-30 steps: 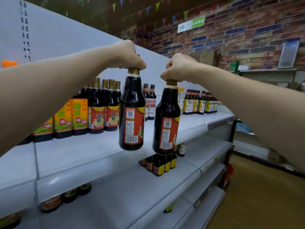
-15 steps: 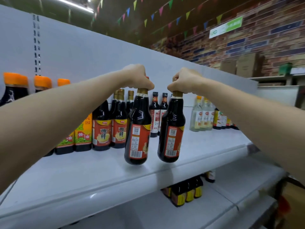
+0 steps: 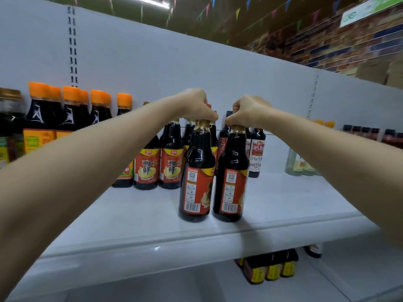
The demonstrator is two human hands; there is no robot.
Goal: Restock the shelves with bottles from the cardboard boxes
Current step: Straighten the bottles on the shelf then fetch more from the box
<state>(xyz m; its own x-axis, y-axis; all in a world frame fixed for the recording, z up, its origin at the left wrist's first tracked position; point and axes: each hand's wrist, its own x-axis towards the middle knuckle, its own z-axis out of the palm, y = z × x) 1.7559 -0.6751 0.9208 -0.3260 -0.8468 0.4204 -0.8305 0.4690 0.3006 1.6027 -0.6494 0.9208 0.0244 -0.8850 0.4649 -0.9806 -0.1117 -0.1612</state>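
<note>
2 bottles at the shelf!
Left hand [image 3: 197,105] grips the left bottle [image 3: 196,177] cap; right hand [image 3: 247,112] grips the right bottle [image 3: 232,179] at 3 o'clock, over the white shelf [image 3: 152,219].

Both bare forearms extend forward and converge; left hand [image 3: 197,105] and right hand [image 3: 247,111], knuckles up, each grip a bottle cap.

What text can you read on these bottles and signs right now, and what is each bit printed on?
"面条鲜": red labels of the two shelved bottles behind the left hand.
"海天": white-labelled bottle, partly blurred.
Back labels of the two held bottles: barcodes and QR codes, print too small.
Green wall sign: blurred, unreadable.
Orange-capped bottles: unreadable.
</note>
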